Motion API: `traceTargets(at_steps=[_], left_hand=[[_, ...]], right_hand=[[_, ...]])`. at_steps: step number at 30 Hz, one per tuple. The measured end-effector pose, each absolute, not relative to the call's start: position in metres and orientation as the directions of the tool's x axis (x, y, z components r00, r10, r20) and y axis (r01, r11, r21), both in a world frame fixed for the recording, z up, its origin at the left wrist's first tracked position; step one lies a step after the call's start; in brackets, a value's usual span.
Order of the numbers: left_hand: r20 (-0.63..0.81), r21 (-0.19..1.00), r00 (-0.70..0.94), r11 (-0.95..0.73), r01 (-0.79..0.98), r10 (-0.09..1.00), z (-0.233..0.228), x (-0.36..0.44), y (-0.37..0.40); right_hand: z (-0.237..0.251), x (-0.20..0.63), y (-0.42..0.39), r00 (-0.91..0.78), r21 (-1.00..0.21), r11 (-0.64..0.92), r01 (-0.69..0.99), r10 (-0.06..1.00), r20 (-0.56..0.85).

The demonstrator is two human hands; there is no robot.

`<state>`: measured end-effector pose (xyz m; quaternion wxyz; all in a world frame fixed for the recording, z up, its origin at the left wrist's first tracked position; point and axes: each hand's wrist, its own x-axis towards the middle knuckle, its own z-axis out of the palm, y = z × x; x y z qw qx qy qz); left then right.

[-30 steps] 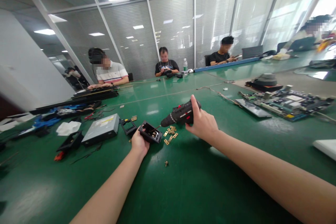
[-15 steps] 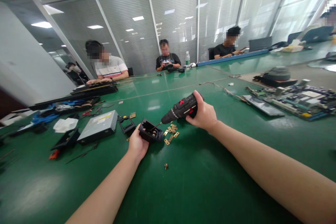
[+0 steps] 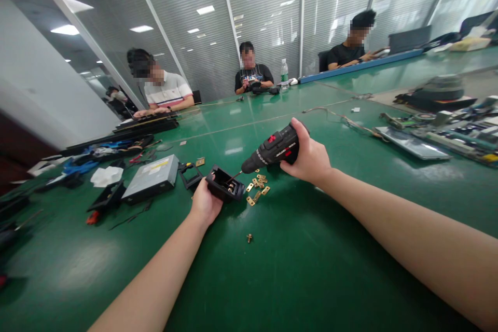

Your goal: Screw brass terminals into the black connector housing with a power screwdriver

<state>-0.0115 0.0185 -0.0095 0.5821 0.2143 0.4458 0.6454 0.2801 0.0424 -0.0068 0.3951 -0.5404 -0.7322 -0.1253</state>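
My left hand (image 3: 206, 202) is closed around the left side of a black plastic housing (image 3: 222, 184), whose open face is tilted up and shows brass-coloured parts inside. My right hand (image 3: 310, 154) grips a black cordless drill (image 3: 274, 148) with red details. The drill's long thin bit (image 3: 235, 175) reaches into the housing; where its tip rests I cannot make out. Several small brass plates (image 3: 257, 195) lie on the green table just right of the housing. Nearer to me lies a single brass screw (image 3: 249, 238). A black frame (image 3: 190, 176) lies left of the housing.
To the left are a grey disc drive (image 3: 151, 179), a black tray-like part (image 3: 106, 199) and white paper (image 3: 106, 176). Circuit boards (image 3: 462, 135) and a flat silver part (image 3: 413, 143) lie right. Several people sit across the green table (image 3: 295, 270), near a plastic bottle (image 3: 284, 71).
The camera view has shifted slightly, so the table items at the right appear farther right. Both hands keep their holds, with the bit still inside the housing.
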Motion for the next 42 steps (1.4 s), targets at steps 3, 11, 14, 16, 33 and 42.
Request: traceTargets(at_steps=[3, 11, 14, 16, 33, 42], left_hand=[[-0.241, 0.835, -0.217, 0.088, -0.543, 0.946, -0.0107, -0.0121, 0.0198], [-0.222, 0.841, -0.262, 0.048, -0.539, 0.939, -0.0123, -0.0118, 0.0218], [-0.225, 0.830, -0.258, 0.046, -0.556, 0.940, -0.0117, -0.0116, 0.0215], [-0.228, 0.830, -0.255, 0.051, -0.556, 0.940, -0.0111, -0.0113, 0.0213], [-0.189, 0.839, -0.213, 0.044, -0.543, 0.959, -0.0078, -0.0096, 0.0190], [-0.233, 0.819, -0.254, 0.049, -0.572, 0.939, -0.0045, -0.0075, 0.0186]], right_hand=[[-0.0061, 0.2805, 0.0422, -0.102, -0.247, 0.387, 0.889, 0.691, 0.716], [-0.0031, 0.2799, 0.0398, -0.095, -0.263, 0.394, 0.881, 0.690, 0.717], [-0.0027, 0.2795, 0.0394, -0.092, -0.270, 0.394, 0.878, 0.694, 0.714], [-0.0028, 0.2794, 0.0396, -0.087, -0.275, 0.392, 0.878, 0.695, 0.714], [-0.0053, 0.2785, 0.0421, -0.075, -0.272, 0.380, 0.884, 0.691, 0.719], [-0.0083, 0.2783, 0.0353, -0.080, -0.251, 0.370, 0.894, 0.684, 0.725]])
